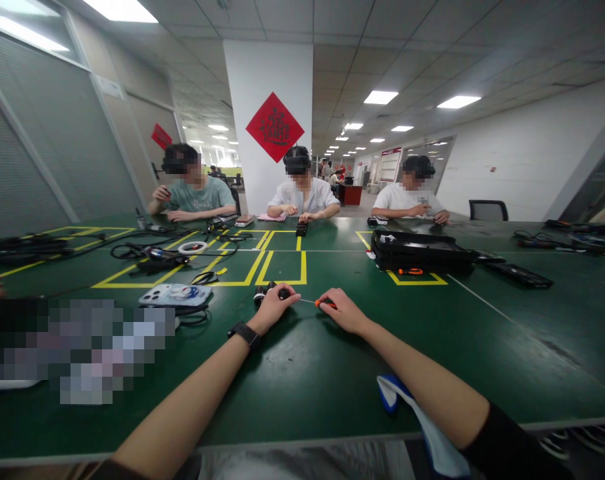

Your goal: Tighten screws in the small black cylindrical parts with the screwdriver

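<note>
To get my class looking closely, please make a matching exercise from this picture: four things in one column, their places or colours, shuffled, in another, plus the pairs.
1. Nearest screwdriver | A. pale blue
2. Watch | B. on the white pillar
3. Phone | C. in the right hand
4. Large diamond sign | D. around the left wrist

Pairs: 1-C, 2-D, 3-A, 4-B

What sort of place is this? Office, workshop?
Probably an office floor used as a bench workspace: a big green table marked with yellow lines, an orange-handled tool in the right hand, and an office-style chair beyond.
</note>
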{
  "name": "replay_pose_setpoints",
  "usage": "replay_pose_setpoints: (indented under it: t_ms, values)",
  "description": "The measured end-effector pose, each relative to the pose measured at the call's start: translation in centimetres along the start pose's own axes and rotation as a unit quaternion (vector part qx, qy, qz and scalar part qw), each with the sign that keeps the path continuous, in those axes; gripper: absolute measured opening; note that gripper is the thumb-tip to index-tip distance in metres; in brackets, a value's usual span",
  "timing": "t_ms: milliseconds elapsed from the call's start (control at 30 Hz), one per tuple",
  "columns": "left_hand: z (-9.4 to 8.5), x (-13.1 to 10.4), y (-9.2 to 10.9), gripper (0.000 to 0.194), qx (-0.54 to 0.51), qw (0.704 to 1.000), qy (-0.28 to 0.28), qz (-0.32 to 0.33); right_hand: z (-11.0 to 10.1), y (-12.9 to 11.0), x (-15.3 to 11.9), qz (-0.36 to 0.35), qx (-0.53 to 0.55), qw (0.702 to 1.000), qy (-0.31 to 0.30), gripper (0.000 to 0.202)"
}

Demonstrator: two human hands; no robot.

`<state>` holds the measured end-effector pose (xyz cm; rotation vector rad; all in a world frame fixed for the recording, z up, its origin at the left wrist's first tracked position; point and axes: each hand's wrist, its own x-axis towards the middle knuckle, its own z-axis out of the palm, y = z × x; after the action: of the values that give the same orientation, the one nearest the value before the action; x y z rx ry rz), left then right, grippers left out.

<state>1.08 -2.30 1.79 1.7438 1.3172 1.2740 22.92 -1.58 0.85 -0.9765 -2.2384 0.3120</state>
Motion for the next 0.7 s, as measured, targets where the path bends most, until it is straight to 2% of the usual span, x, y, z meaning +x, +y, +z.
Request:
replay_pose_setpoints:
  t_ms: [167, 400, 633, 700]
  values:
    - [0.0, -0.04, 0.15, 0.03, -0.004, 1.0, 0.003, -0.014, -0.06, 0.1, 0.16, -0.002, -0.005, 1.0, -0.01, 0.024]
    - [0.06, 0.06, -0.14, 0.033, -0.006, 1.0, -0.001, -0.009, -0.09, -0.08, 0.04, -0.033, -0.003, 0.999, 0.021, 0.01]
    - [-0.01, 0.11, -0.16, 0.03, 0.004, 1.0, 0.002, -0.012, -0.09, -0.3, -0.05, -0.013, -0.001, 1.0, 0.015, 0.019]
    - [-0.04, 0.07, -0.06, 0.03, 0.001, 1.0, 0.002, -0.014, -0.09, -0.29, -0.02, -0.004, -0.001, 1.0, 0.011, 0.016]
